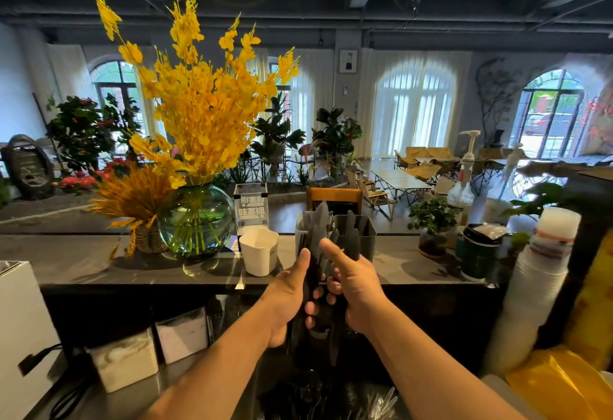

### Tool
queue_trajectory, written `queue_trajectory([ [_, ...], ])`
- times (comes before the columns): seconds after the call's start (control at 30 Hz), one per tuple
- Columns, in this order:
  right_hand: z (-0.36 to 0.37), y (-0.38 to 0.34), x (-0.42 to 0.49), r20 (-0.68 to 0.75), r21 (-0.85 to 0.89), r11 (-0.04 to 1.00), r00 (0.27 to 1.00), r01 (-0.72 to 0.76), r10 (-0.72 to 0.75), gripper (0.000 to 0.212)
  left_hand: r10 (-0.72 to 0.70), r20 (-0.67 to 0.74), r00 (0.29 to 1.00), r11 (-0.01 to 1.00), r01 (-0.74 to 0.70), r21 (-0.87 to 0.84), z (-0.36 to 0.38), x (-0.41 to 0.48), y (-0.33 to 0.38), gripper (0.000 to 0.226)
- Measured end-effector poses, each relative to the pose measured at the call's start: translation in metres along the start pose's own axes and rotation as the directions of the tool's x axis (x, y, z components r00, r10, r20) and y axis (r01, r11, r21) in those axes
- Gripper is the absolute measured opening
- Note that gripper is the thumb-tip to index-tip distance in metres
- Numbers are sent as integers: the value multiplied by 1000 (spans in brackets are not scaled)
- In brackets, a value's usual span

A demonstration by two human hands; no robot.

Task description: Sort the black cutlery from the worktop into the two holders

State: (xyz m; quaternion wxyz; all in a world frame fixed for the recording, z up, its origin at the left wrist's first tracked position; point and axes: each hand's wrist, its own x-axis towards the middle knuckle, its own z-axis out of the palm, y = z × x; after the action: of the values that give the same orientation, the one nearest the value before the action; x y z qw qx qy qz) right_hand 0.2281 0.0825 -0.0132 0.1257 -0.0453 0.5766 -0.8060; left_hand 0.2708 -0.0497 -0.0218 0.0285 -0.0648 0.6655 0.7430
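A bundle of black cutlery [316, 282] was held upright just in front of the two holders on the raised bench [83, 263]. The left grip [290, 297] and the right grip [358, 290] were both clasped round the bundle, thumbs raised and fingers curled into the dark mass between them. The left holder [302, 225] and the right holder [363, 234] stood side by side, each stocked with dark pieces. Which kind belonged in which could not be told. A loose pile [298, 396] of more cutlery was seen below, blurred.

Several failures were judged likely. If one grip were loosened to pick pieces out, the rest could slide from the bottom of the bundle and scatter. As everything was black on black, kinds could easily be mixed. Pieces forced into the crowded holders could jam, or tip a holder over. The white cup [258, 252], just beside the left holder, could be knocked by a careless reach, and so could the glass vase [195, 220] further left.
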Motion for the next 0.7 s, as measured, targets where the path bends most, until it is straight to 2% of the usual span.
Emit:
queue_trajectory([
  [0.1, 4, -1, -7, 84, -70, 997, 995, -41, 47, 64, -5, 35, 999, 999, 4, 38, 0, 0, -1, 62],
  [0.2, 2, -2, -3, 62, -125, 992, 998, 9, -1, 58, -9, 47, 999, 999, 7, 45, -6, -1, 0, 57],
  [0.3, 1, -2, 0, 70, -72, 997, 997, 36, -31, 40, 47, 7, 999, 999, -47, 22, -8, -2, 1, 44],
  [0.4, 2, -3, -5, 97, 3, 1000, 995, 6, -6, 31, 90, -15, 996, 996, -90, -8, -6, -6, 2, 43],
  [0.57, 2, -2, -4, -66, 36, 999, 997, 28, -26, 19, 62, 46, 997, 989, -55, -135, -6, -12, 7, 40],
  [0.7, 0, -1, -5, -30, -32, 998, 999, 44, -45, 27, 65, 51, 997, 993, -59, -106, -7, -13, 6, 38],
])
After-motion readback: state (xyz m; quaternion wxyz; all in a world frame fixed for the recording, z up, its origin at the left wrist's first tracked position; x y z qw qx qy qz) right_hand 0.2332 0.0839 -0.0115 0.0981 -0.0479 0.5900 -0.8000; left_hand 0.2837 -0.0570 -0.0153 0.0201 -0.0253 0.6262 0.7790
